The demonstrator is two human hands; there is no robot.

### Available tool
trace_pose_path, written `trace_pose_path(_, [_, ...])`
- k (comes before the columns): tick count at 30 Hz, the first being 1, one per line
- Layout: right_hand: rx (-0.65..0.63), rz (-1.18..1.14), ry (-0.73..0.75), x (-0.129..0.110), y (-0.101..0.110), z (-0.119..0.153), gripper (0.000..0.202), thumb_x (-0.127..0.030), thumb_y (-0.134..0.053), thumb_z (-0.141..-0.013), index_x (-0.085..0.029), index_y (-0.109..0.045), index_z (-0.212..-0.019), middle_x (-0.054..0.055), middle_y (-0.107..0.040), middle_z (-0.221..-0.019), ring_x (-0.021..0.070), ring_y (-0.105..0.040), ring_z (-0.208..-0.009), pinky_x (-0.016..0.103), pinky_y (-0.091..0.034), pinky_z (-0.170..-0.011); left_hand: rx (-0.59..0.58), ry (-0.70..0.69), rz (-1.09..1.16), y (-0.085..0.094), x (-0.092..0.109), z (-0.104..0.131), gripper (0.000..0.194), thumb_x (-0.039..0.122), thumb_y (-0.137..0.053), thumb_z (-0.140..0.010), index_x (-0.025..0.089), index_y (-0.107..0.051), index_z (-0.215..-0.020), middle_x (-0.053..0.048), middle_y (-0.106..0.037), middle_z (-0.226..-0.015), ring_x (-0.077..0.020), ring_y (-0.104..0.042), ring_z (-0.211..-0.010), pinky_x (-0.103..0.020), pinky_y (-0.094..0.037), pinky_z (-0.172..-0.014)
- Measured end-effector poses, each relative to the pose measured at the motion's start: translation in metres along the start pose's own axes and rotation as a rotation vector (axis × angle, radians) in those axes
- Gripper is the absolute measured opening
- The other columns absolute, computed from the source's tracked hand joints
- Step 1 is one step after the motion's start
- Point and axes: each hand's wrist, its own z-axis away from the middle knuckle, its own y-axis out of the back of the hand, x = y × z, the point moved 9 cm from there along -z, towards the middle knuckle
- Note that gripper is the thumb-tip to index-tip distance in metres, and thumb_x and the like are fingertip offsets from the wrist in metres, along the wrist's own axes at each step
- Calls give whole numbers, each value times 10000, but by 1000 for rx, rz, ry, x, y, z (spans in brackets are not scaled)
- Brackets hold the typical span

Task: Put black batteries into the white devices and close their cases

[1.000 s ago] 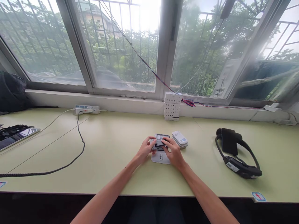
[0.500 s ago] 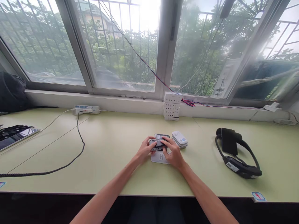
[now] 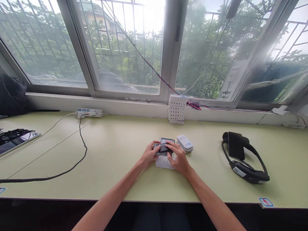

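Between my two hands is a small open electronic device [image 3: 157,153] with a black battery [image 3: 164,149] showing on its upper side. My left hand [image 3: 147,154] grips the device at its left end, thumb on top. My right hand [image 3: 180,158] closes around the right end, with fingers on the battery. Just behind lies a second open device [image 3: 166,140], partly covered by my hands. In front of the held device, a white back cover [image 3: 164,162] with a printed label rests flat on the table. A stack of white devices [image 3: 185,143] stands beside my right hand.
On the right of the table [image 3: 115,154] lies a black headset [image 3: 250,173] with a dark pad. White perforated boxes [image 3: 176,109] are stacked against the sill. A power strip [image 3: 89,113] and a black cable [image 3: 83,157] are on the left, near a tablet-like slab [image 3: 20,143].
The held device and battery have tipped slightly flatter, and my right fingers have shifted a little on the battery. Everything else on the table stays put.
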Motion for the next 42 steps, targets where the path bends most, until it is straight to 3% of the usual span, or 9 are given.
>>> trace_pose_path(14, [20, -5, 15, -6, 3, -3, 412, -141, -534, -822, -247, -608, -1213, 90, -611, -1291, 268, -576, -1176, 487, -437, -1011, 27, -10, 9, 1, 3, 2, 438, 499, -683, -748, 223, -582, -1073, 0, -563, -764, -113, -556, -651, -172, -400, -507])
trace_pose_path(22, [85, -33, 14, -6, 12, -4, 422, -126, -529, -832, -240, -591, -1234, 91, -607, -1287, 268, -553, -1193, 482, -452, -1016, 36, -61, 32, 4, 3, -2, 405, 474, -667, -772, 217, -573, -1071, -8, -592, -777, -101, -546, -634, -167, -375, -493])
trace_pose_path(29, [153, -10, -49, 2, 18, -6, 349, -156, -515, -870, -223, -595, -1203, 95, -636, -1227, 258, -563, -1165, 464, -448, -1018, 75, -101, 67, 9, 2, -6, 395, 455, -678, -760, 201, -574, -1044, 38, -513, -656, -66, -440, -503, -172, -324, -441])
trace_pose_path(35, [236, -46, -304, 32, 20, 2, 286, -332, -445, -956, -174, -599, -1137, 123, -671, -1056, 226, -654, -854, 383, -543, -788, 89, -91, 62, 8, 5, -4, 415, 462, -681, -748, 207, -570, -1056, 29, -539, -705, -64, -457, -528, -169, -345, -456])
trace_pose_path(39, [121, -182, -486, 49, 5, 8, 404, -448, -370, -980, -153, -567, -1173, 64, -671, -817, 161, -606, -557, 293, -514, -567, 97, -56, 25, 7, 7, 0, 415, 473, -664, -760, 221, -559, -1073, 15, -554, -755, -88, -506, -618, -171, -395, -507])
trace_pose_path(42, [45, -211, -511, 49, -4, 8, 433, -467, -346, -984, -155, -573, -1180, 3, -599, -598, 165, -563, -483, 290, -485, -545, 89, -60, 7, 6, 8, 0, 424, 481, -657, -764, 227, -553, -1088, 5, -563, -791, -102, -521, -662, -174, -411, -523])
